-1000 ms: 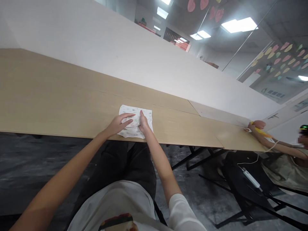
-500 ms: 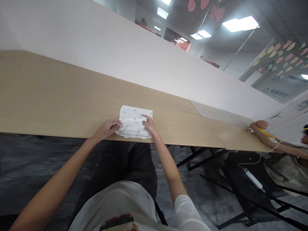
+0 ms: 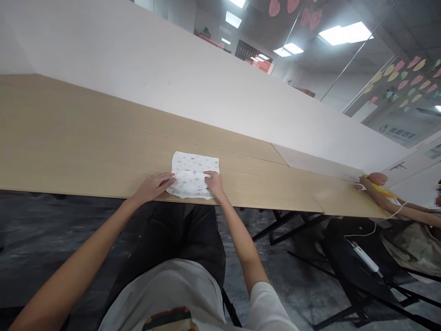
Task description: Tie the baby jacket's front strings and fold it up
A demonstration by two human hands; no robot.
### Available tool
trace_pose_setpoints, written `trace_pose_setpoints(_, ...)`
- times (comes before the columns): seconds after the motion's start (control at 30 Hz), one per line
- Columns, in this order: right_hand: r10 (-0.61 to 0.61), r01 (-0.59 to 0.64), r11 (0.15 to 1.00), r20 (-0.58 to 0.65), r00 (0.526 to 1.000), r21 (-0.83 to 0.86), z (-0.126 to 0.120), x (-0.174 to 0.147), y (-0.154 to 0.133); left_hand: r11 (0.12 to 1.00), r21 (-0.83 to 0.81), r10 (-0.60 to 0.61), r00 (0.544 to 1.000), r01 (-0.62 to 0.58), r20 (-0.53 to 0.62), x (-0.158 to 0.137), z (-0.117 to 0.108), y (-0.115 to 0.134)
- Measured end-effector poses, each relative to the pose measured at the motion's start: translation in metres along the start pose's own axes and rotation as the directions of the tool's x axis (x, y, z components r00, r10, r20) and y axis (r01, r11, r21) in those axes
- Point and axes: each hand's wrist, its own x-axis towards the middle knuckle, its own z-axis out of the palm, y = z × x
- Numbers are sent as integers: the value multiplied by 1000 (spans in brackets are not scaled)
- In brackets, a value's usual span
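Head view: our hands have just parted, baring the folded band (image 3: pixel 190 179) across the printed cloth (image 3: pixel 195 162) at the near edge of the table (image 3: pixel 103 151). Our left hand (image 3: pixel 154 186) meets its left side, our right hand (image 3: pixel 215 184) rests on its right; fingers sit narrow on both, though whether they pinch fabric we can't tell. That fold looks laid, with straightening in progress.

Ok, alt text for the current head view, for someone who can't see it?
A folded white patterned cloth lies on a long tan table, the person's left hand touching the cloth's left edge, the right hand on its right side. At far right, another person's arm extends to a doll in yellow.
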Motion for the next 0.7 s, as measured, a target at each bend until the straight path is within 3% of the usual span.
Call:
trace_pose_setpoints(0.1,-34,33,998,-31,999,-53,-1,-2,-2,1000,-16,-19,1000,19,4,0,-1,0)
trace_pose_setpoints(0.2,-60,63,984,26,998,-165,2,-7,-4,1000,-9,-26,999,26,21,1,-1,0)
trace_pose_setpoints(0.37,-133,151,902,73,988,-405,-7,-16,-4,998,65,1,1000,-1,12,2,-1,4)
trace_pose_setpoints(0.53,-104,121,900,63,993,-418,-50,-30,16,999,-15,40,994,-41,-102,-7,-9,6)
trace_pose_setpoints(0.7,-227,294,888,217,949,-354,-68,-52,48,994,-95,64,997,-60,34,-24,-16,-4)
